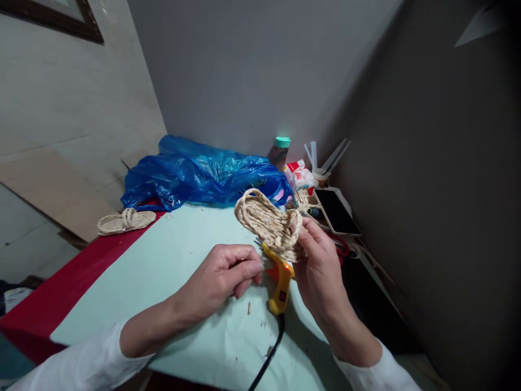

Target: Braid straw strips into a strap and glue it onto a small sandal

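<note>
A small woven straw sandal is tilted up above the table, and my right hand grips its heel end, thumb by the braided loop. My left hand is closed just left of a yellow glue gun, thumb pressed against the curled fingers. Whatever those fingers may hold is hidden. The glue gun lies below the sandal with a small light glowing on it, and its black cord runs toward the front edge. A second straw sandal with a braided strap rests at the table's left edge.
A crumpled blue plastic bag spreads along the back. Behind it stands a bottle with a green cap. Glue sticks stand in a cup by a phone. Red-handled scissors lie beyond my right hand. Small scraps dot the pale green sheet.
</note>
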Demonstrator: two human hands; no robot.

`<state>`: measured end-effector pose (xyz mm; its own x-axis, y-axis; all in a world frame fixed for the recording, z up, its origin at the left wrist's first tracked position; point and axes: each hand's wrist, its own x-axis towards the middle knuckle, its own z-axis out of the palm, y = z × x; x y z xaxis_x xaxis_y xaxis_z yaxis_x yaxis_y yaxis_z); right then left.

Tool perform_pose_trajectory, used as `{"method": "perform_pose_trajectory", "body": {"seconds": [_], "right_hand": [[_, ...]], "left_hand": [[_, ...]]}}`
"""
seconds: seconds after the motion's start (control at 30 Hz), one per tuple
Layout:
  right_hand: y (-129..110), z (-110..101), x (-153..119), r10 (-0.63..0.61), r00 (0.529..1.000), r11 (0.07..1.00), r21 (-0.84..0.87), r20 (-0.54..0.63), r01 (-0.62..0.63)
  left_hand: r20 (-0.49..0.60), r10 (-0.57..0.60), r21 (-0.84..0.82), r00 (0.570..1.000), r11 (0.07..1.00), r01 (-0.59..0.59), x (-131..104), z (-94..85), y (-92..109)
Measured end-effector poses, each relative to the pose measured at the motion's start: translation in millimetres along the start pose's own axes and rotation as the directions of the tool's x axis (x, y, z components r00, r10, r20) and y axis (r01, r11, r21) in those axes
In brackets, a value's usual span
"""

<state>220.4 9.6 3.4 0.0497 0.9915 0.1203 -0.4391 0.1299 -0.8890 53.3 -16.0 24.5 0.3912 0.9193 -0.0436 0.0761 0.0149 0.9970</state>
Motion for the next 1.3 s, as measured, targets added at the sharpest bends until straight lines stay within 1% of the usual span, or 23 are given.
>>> {"method": "perform_pose_trajectory", "body": {"seconds": [0.07, 0.13, 0.17, 0.23, 0.27, 0.3, 0.33, 0.37, 0.43, 0.5, 0.6, 0.7, 0.83, 0.97, 1.03, 1.13, 1.2, 1.23, 1.27, 1.3], "right_hand": [[-1.2, -0.7, 3.9, 0.041, 0.999, 0.996, 0.084, -0.013, -0.04], [-3.4, -0.8, 6.1, 0.063, 0.998, 0.991, 0.123, -0.031, -0.059], [-4.5, -0.5, 6.4, 0.069, 0.997, 0.99, 0.122, -0.038, -0.064], [-6.2, 1.1, 5.6, 0.069, 0.997, 0.993, 0.098, -0.046, -0.064], [-6.6, 2.3, 4.4, 0.066, 0.997, 0.995, 0.084, -0.046, -0.062], [-6.7, 3.7, 2.9, 0.065, 0.997, 0.995, 0.073, -0.045, -0.062], [-6.5, 5.1, 1.2, 0.065, 0.997, 0.996, 0.065, -0.042, -0.062], [-6.0, 6.3, -0.7, 0.064, 0.997, 0.996, 0.058, -0.035, -0.062], [-4.6, 8.0, -4.4, 0.065, 0.998, 0.997, 0.03, -0.011, -0.065], [-3.0, 8.3, -7.2, 0.062, 0.998, 0.998, -0.012, 0.012, -0.062], [-1.3, 7.6, -9.0, 0.064, 0.998, 0.996, -0.062, 0.018, -0.063], [0.1, 7.0, -9.3, 0.069, 0.997, 0.994, -0.086, 0.036, -0.066], [2.8, 4.5, -11.5, 0.075, 0.994, 0.983, -0.171, 0.076, -0.061], [4.7, 0.5, -13.5, 0.041, 0.997, 0.962, -0.271, 0.069, -0.021], [5.1, -0.4, -12.8, 0.059, 0.996, 0.961, -0.272, 0.072, -0.037], [5.5, -0.1, -10.3, 0.107, 0.991, 0.975, -0.204, 0.079, -0.089], [5.5, 0.7, -9.1, 0.123, 0.99, 0.981, -0.159, 0.07, -0.11], [5.4, 1.3, -8.9, 0.126, 0.99, 0.983, -0.143, 0.066, -0.115], [5.3, 2.0, -9.0, 0.13, 0.989, 0.984, -0.131, 0.063, -0.121], [5.0, 2.7, -9.2, 0.139, 0.988, 0.984, -0.119, 0.066, -0.13]], "left_hand": [[-0.041, 0.012, -0.019, 0.999, 1.0, -0.013, -6.6, -7.7, -1.3], [-0.153, -0.022, -0.122, 0.988, 0.993, 0.004, -11.6, -18.6, -4.7], [-0.229, -0.037, -0.187, 0.973, 0.982, -0.007, -13.4, -24.3, -6.8], [-0.37, -0.038, -0.285, 0.928, 0.956, -0.074, -15.3, -34.3, -10.4], [-0.414, -0.034, -0.307, 0.91, 0.946, -0.104, -15.8, -37.5, -11.5], [-0.435, -0.032, -0.315, 0.9, 0.942, -0.119, -15.9, -39.1, -12.1], [-0.432, -0.036, -0.316, 0.901, 0.942, -0.114, -15.9, -39.2, -12.1], [-0.407, -0.046, -0.314, 0.912, 0.945, -0.092, -15.6, -37.8, -11.7], [-0.327, -0.063, -0.312, 0.943, 0.949, -0.045, -14.5, -32.4, -10.3], [-0.244, -0.059, -0.321, 0.968, 0.947, -0.023, -13.1, -26.2, -8.8], [-0.156, -0.042, -0.331, 0.987, 0.944, -0.012, -12.0, -20.1, -7.9], [-0.108, -0.04, -0.33, 0.993, 0.944, 0.002, -13.6, -18.2, -7.0], [-0.105, -0.044, -0.308, 0.994, 0.951, 0.01, -15.8, -18.8, -3.9], [-0.069, -0.138, -0.258, 0.988, 0.959, 0.116, -13.9, -22.1, -4.6], [-0.051, -0.167, -0.232, 0.985, 0.961, 0.151, -13.5, -24.3, -7.0], [-0.073, -0.147, -0.223, 0.986, 0.966, 0.128, -17.7, -29.1, -8.8], [-0.118, -0.128, -0.245, 0.985, 0.965, 0.096, -26.2, -35.3, -7.9], [-0.168, -0.12, -0.27, 0.978, 0.96, 0.072, -32.5, -40.1, -7.3], [-0.242, -0.107, -0.308, 0.964, 0.951, 0.028, -40.4, -46.4, -7.1], [-0.345, -0.086, -0.345, 0.935, 0.938, -0.041, -49.7, -54.1, -7.6]]}}
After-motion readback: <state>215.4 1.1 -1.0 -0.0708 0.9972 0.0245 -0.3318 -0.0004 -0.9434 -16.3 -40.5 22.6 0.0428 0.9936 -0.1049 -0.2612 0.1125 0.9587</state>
